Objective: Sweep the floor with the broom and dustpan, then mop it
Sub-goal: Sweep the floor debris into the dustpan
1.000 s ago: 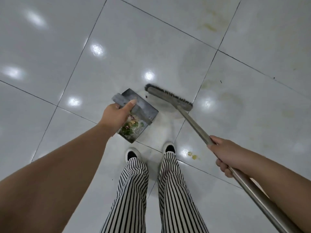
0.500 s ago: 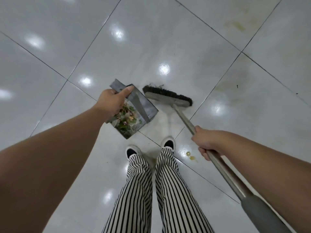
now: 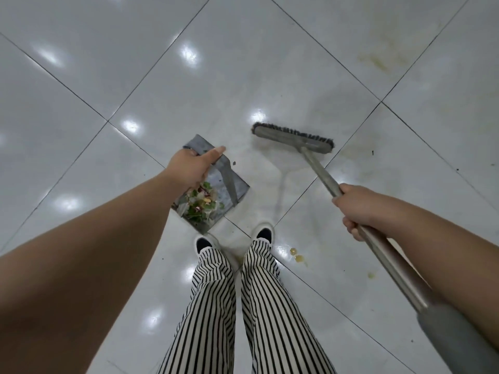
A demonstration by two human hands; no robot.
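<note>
My left hand (image 3: 190, 168) grips the handle of a grey dustpan (image 3: 232, 184), held above the floor in front of my feet. Swept-up scraps (image 3: 201, 205), green, white and reddish, lie in its lower end. My right hand (image 3: 356, 205) grips the metal shaft of the broom (image 3: 321, 171). The broom head (image 3: 293, 137), with dark bristles, is out ahead to the right of the dustpan, apart from it. The white tiled floor (image 3: 162, 76) is glossy.
My feet (image 3: 263, 233) in white shoes and striped trousers stand just below the dustpan. Yellowish drops (image 3: 297, 255) lie on the tile right of my right foot. Faint yellow stains (image 3: 383, 60) and dark specks (image 3: 372, 151) mark the tiles at the right.
The broom head has swung away to the right of the dustpan, opening a gap between them. The dustpan stays in my left hand, with the scraps inside. My view has shifted.
</note>
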